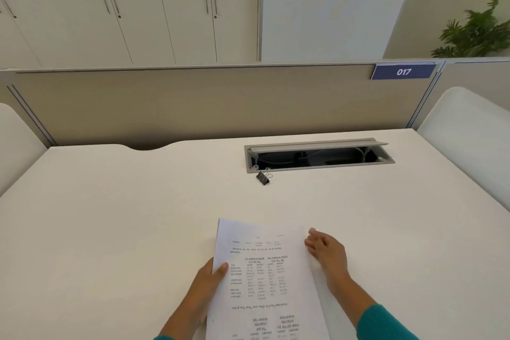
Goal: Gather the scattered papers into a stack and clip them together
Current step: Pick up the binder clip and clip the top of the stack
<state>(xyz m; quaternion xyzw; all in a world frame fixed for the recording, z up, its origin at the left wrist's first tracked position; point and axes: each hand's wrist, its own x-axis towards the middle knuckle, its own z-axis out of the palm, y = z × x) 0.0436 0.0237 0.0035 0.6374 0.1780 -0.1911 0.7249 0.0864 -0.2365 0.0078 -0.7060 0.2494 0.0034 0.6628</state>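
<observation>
The white counter [110, 215] fills most of the view, with a beige partition behind it and an open cable tray [317, 154] sunk into its far right part. Near the front edge lies the stack of papers [265, 279], printed side up, its long axis running away from the person and leaning slightly left at the far end. No loose sheets show elsewhere, so the gathering looks done.

The left hand [207, 284] grips the stack's left edge, thumb curled over the top sheet and the other fingers hidden underneath. The right hand [328, 254] rests beside the right edge, its fingers [313, 243] relaxed, touching or nearly touching the paper and holding nothing.

The black binder clip [263, 177] sits well apart from the stack, straight beyond its far end and just in front of the tray's near-left corner. It lies forward and a little left of the right hand, which is free and probably the nearer one, so the reach likely falls to it while the left hand steadies the stack.
</observation>
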